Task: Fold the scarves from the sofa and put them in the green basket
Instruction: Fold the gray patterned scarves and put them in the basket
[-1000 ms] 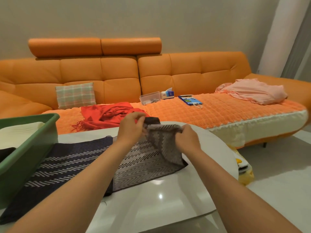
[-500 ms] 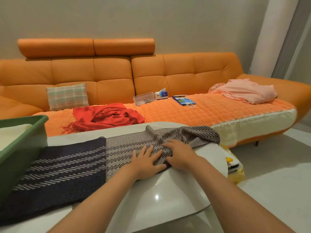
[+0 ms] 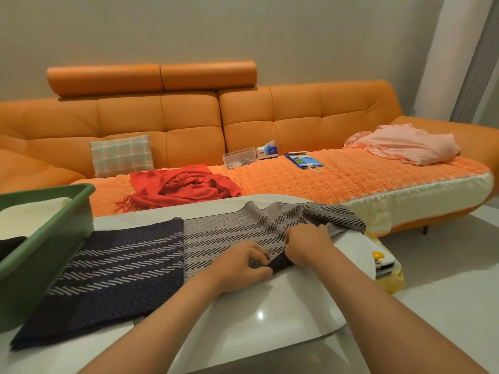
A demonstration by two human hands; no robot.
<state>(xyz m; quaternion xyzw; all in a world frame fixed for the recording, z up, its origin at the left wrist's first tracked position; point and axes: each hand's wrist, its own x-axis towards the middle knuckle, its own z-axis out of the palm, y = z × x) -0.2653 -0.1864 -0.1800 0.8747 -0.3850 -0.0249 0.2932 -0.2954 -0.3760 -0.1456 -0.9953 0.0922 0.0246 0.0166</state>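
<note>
Forearms outstretched, left hand (image 3: 244, 264) and right hand (image 3: 307, 244) together pinch the scarf (image 3: 229, 232).

We can read no text anywhere in this view. The small tissue box (image 3: 267, 151) on the sofa (image 3: 189, 117) carries a blue panel and dark marks on its white side, but they are too small and blurred for us to make out. The blue bag (image 3: 303, 160) near it shows a pale patch with a green shape, equally illegible to us.
</note>
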